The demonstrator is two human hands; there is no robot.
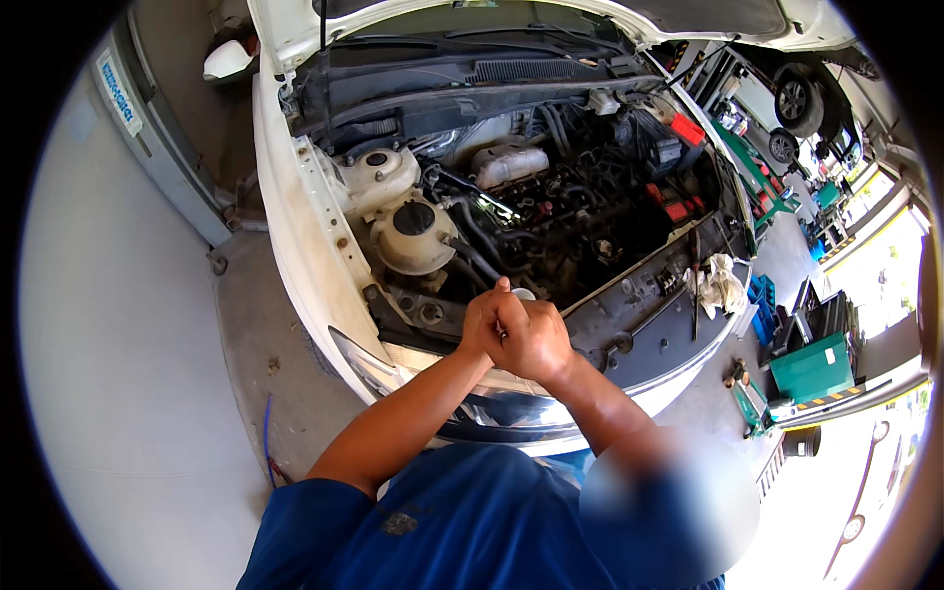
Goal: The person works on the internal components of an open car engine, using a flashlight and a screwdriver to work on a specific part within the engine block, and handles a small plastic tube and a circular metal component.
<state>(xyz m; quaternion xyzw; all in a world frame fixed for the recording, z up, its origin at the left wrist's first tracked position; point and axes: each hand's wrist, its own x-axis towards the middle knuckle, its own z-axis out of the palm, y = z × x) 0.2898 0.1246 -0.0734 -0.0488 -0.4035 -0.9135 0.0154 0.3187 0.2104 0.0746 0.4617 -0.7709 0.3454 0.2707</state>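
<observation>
My left hand (481, 322) and my right hand (537, 339) are pressed together over the front edge of the car's open engine bay (590, 211). Both have their fingers curled, and whatever lies between them is hidden. A small whitish round piece (523, 294) shows just beyond the right hand's knuckles; I cannot tell whether it is held. Ahead and to the left sits the coolant tank (405, 246) with its black cap (413, 218). From the tank a black hose (474, 258) runs toward my hands.
Long-handled metal tools (649, 323) and a crumpled white rag (721, 285) lie on the front panel to the right. The raised hood (688, 15) hangs overhead, held by a black rod (324, 88). A green box (812, 368) stands on the right; a grey wall (118, 324) rises at left.
</observation>
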